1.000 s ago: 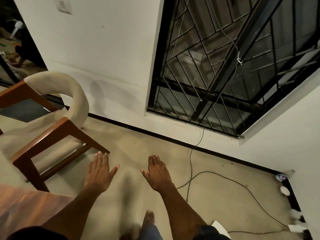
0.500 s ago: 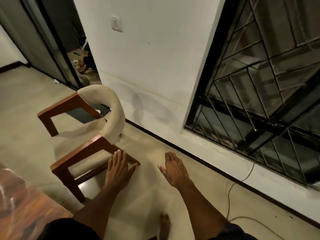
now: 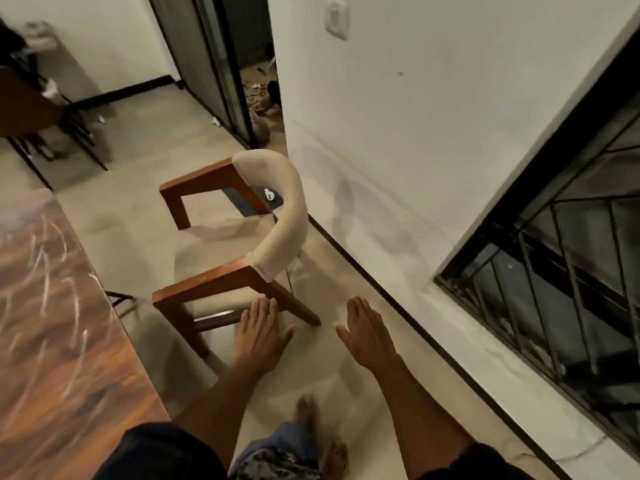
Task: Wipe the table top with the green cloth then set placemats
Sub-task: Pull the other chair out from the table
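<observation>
— What sits furthest left?

— The table top [image 3: 52, 341], a glossy reddish-brown slab with pale streaks, running along the left edge. Neither a green cloth nor placemats show anywhere in view, so I cannot tell where they are.

— And next to it?

— A chair [image 3: 242, 244] with a wooden frame and a curved cream-padded back, standing on the pale floor [image 3: 138, 220] just beside the table's long edge. A small white object lies on something dark behind its backrest (too small to identify).

— The hands?

— Both are held out in front, palms down, holding nothing. The left hand [image 3: 261, 336] has its fingers straight and together, thumb out, and it overlaps the chair's near leg in the view; whether it touches the wood I cannot tell. The right hand [image 3: 369, 336] is flat too, fingers straight, hovering over bare floor, apart from the left.

— Further right?

— A white wall [image 3: 415, 133] with a light switch [image 3: 336, 18] high up, then a dark window with a black metal grille [image 3: 571, 271]. Bare feet show below.
</observation>
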Demonstrator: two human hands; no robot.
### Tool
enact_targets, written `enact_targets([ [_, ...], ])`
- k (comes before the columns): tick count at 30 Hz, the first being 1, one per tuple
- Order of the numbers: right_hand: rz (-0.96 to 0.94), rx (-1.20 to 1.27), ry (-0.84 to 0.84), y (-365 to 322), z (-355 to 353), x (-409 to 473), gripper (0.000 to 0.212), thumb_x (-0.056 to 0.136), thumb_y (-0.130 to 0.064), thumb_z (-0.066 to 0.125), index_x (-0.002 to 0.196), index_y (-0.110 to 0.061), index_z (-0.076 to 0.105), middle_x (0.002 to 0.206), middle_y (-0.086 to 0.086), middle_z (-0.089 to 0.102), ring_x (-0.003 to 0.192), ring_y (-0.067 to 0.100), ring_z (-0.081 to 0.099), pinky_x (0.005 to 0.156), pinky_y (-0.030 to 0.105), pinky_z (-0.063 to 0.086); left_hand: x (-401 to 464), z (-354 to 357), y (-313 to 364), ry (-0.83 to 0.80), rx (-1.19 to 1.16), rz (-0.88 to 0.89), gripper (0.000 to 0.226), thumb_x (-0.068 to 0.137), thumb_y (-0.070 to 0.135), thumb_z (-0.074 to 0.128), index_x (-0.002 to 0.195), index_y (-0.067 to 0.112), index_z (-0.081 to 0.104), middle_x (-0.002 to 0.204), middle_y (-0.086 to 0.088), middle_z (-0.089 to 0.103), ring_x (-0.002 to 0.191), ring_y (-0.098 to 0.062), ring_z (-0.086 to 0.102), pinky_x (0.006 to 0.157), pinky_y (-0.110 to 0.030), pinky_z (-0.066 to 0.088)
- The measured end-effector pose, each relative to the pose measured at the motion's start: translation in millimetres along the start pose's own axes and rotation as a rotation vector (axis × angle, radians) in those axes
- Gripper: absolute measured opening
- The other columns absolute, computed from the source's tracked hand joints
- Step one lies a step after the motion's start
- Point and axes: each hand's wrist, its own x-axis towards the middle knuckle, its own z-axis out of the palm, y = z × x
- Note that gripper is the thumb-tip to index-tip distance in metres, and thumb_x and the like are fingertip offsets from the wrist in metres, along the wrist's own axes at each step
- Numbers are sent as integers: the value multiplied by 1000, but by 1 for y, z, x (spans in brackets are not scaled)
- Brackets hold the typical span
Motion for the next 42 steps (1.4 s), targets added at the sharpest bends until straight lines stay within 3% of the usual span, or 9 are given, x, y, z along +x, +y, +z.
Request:
enact_targets([
  [7,-12,-36,-68,18,-30,83,77,106,-57,29,160,-3,28,168,20,29,159,33,24,126,43,28,83,-21,27,31,-50,-54,110,86,84,-6,167,10,4,175,-16,-4,162,-30,-9,131,-47,0],
  [10,-24,-73,-62,36,-51,114,90,96,-64,15,157,-1,37,165,21,37,156,34,33,124,44,34,123,-29,51,4,-106,-76,107,85,77,-6,168,10,6,175,-17,-4,163,-30,-9,130,-47,1],
  [12,-2,-96,-70,51,-70,138,98,92,-69,7,163,-5,26,172,17,25,161,29,21,128,41,26,150,-37,67,28,-114,-65,91,101,71,14,168,10,2,175,-16,-10,162,-29,-14,130,-45,-2],
  [14,40,-73,-78,65,-89,161,86,103,-65,22,166,-7,17,175,13,13,163,25,11,129,38,18,178,-48,75,77,-119,-55,84,108,62,23,167,8,-1,174,-17,-14,161,-30,-17,129,-44,-4],
  [16,23,-86,-45,80,-101,182,78,109,-56,34,167,-8,14,176,12,11,163,25,9,129,38,18,202,-56,78,116,-104,-68,87,105,66,13,167,6,0,174,-18,-12,161,-31,-15,128,-45,-5],
  [21,-44,-160,-76,93,-121,227,77,110,-54,32,167,-6,12,176,15,9,164,26,7,129,38,17,236,-66,80,142,-149,-130,113,83,78,-23,166,5,0,174,-19,-3,162,-33,-7,132,-49,4],
  [29,-352,-176,-117,53,-146,334,74,106,-51,46,160,-4,27,166,17,32,157,33,28,124,44,32,264,-85,51,210,-182,-362,107,88,76,-7,166,6,16,174,-21,9,162,-35,6,130,-53,14],
  [33,-503,-181,-122,39,-173,393,72,104,-53,48,158,-8,31,165,15,36,156,31,31,126,46,33,281,-104,56,187,-267,-491,95,99,75,11,167,10,4,175,-17,-4,163,-32,-4,132,-52,6],
  [42,-709,-308,-235,30,-164,454,83,106,-54,49,168,-13,12,175,9,16,163,28,15,129,41,17,299,-94,89,155,-290,-635,87,105,67,22,167,10,1,175,-15,-5,163,-30,-7,132,-49,1],
])
